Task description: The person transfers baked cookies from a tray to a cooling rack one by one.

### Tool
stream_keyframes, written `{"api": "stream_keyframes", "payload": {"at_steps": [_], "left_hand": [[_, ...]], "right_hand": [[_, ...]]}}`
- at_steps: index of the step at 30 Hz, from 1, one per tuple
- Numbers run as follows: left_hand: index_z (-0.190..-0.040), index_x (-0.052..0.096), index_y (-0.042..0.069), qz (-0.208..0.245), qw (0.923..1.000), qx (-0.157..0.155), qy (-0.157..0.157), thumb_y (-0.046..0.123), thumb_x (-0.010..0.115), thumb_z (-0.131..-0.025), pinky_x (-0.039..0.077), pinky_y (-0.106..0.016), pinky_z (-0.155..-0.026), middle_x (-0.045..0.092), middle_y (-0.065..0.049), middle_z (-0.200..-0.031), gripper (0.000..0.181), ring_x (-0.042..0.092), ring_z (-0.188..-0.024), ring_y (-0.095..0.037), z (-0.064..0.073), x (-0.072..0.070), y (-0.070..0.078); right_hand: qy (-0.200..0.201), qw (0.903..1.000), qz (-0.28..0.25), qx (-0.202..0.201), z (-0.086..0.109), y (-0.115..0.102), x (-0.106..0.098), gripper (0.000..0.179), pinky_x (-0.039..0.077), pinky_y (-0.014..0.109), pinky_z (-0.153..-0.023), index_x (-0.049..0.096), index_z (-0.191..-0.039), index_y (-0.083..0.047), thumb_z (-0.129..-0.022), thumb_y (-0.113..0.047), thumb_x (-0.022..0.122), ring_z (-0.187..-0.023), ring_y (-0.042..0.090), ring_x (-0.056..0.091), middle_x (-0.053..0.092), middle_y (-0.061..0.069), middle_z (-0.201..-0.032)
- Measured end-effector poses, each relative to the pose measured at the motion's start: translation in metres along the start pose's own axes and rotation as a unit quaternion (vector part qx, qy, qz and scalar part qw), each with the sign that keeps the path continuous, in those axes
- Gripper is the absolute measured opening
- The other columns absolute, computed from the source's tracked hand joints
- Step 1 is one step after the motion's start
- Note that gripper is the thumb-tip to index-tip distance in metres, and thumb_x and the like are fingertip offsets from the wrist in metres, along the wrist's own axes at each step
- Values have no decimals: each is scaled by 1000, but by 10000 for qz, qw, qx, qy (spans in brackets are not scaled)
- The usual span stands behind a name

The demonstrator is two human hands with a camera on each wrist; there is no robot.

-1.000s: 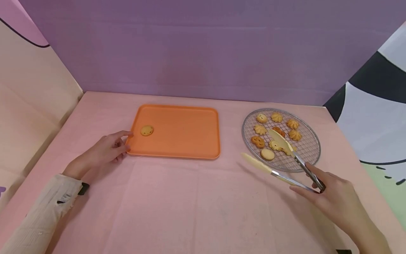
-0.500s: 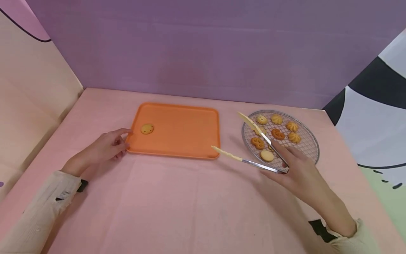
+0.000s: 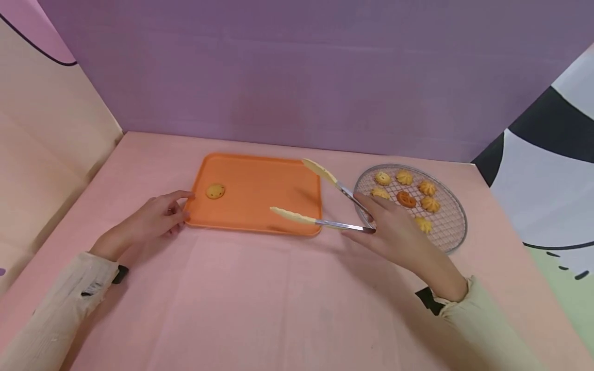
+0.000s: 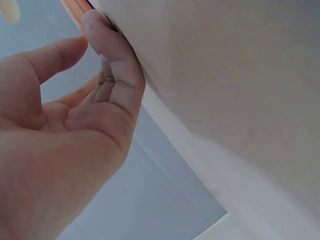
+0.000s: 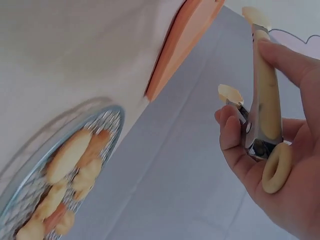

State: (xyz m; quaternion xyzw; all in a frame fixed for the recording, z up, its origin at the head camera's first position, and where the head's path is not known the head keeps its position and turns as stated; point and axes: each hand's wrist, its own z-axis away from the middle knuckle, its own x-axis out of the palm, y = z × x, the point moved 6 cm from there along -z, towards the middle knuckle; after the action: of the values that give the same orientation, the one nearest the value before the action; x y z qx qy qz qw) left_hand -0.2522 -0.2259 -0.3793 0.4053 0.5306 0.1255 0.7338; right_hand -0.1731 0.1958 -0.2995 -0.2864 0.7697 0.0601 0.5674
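In the head view my right hand (image 3: pixel 396 232) holds a pair of tongs (image 3: pixel 341 224) with cream-coloured tips and metal arms. The tongs are spread apart above the right part of an orange tray (image 3: pixel 260 193), with nothing between their tips. In the right wrist view, the thumb and fingers grip the tongs (image 5: pixel 265 95) from both sides, near a ring at their end. My left hand (image 3: pixel 148 221) touches the tray's left edge with its index finger and thumb, fingers loosely bent. On the tray's left side lies one round cookie (image 3: pixel 215 191) with dark specks.
To the right stands a round wire rack (image 3: pixel 452 221) bearing several cookies, among them a pretzel-shaped one (image 3: pixel 406 199) and a star-shaped one (image 3: pixel 430 204). My right hand partly hides the rack. A purple wall (image 3: pixel 297 77) rises behind the pink-covered table (image 3: pixel 260 299).
My right hand has carried the spread tongs leftward from over the rack to above the tray's right side. The left hand has stayed at the tray's edge.
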Motion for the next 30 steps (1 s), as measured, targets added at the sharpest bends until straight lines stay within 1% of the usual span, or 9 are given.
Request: {"api": "stream_keyframes", "payload": {"at_steps": [5, 7, 10, 14, 17, 19, 23, 26, 30], "left_hand": [[-145, 40, -5, -34, 10000, -42, -4, 4, 59, -99, 55, -28, -56, 63, -9, -79, 51, 60, -62, -17, -2, 0, -2], [-145, 40, -5, -68, 10000, 3, 9, 4, 59, -98, 54, -28, -55, 63, -8, -79, 51, 60, -61, -17, -3, 0, -3], [-144, 41, -5, -112, 9999, 50, 37, 3, 60, -98, 54, -28, -55, 63, -8, -78, 51, 60, -61, -17, -4, 0, -3], [-144, 41, -5, -125, 9999, 11, 50, 4, 59, -98, 54, -28, -55, 63, -8, -78, 50, 60, -60, -16, -3, 1, -4], [-144, 41, -5, -95, 9999, -12, 43, 5, 59, -99, 54, -27, -54, 63, -8, -78, 50, 59, -60, -15, -3, 3, -4], [-144, 42, -5, -89, 9999, 17, 49, 5, 60, -99, 54, -27, -54, 63, -8, -78, 50, 59, -60, -15, -3, 4, -3], [-143, 42, -5, -134, 9999, 65, 75, 4, 60, -98, 53, -27, -54, 64, -8, -78, 49, 59, -60, -15, -3, 3, -1], [-143, 42, -5, -177, 9998, 23, 62, 4, 59, -98, 54, -27, -55, 64, -8, -78, 49, 59, -60, -16, -2, 2, -1], [-144, 42, -4, -180, 9998, -67, 25, 4, 60, -98, 54, -28, -56, 63, -8, -78, 50, 59, -61, -18, -2, 0, -2]], "right_hand": [[-70, 9992, -229, -322, -20, -9, 13, 75, 52, 33, -59, 54, -138, 1, -79, -35, 85, -73, 22, 61, 63, 13, -99], [-97, 9990, -227, -368, -26, -11, 18, 76, 54, 34, -61, 53, -140, 1, -80, -35, 84, -76, 23, 63, 65, 15, -105], [-224, 9991, -126, -328, -34, -15, 26, 76, 53, 38, -64, 52, -142, -2, -82, -38, 82, -78, 24, 63, 65, 15, -108], [-497, 9982, -148, -305, -44, -21, 38, 76, 56, 45, -76, 49, -144, -3, -85, -41, 78, -93, 28, 66, 64, 18, -118], [-634, 9970, -237, -362, -51, -26, 46, 76, 55, 48, -84, 48, -145, -1, -87, -42, 76, -103, 32, 64, 63, 20, -123], [-704, 9964, -236, -408, -56, -29, 52, 76, 54, 48, -86, 47, -146, -2, -89, -43, 75, -104, 32, 63, 63, 20, -122], [-863, 9948, -213, -492, -67, -37, 63, 76, 53, 46, -84, 46, -147, -3, -90, -44, 73, -99, 30, 62, 63, 19, -117], [-959, 9933, -206, -613, -76, -44, 72, 75, 53, 43, -78, 46, -146, -1, -91, -44, 72, -90, 25, 60, 63, 17, -110], [-932, 9919, -95, -855, -90, -53, 82, 73, 52, 39, -73, 48, -143, 3, -91, -44, 71, -83, 22, 58, 64, 16, -100]]}}
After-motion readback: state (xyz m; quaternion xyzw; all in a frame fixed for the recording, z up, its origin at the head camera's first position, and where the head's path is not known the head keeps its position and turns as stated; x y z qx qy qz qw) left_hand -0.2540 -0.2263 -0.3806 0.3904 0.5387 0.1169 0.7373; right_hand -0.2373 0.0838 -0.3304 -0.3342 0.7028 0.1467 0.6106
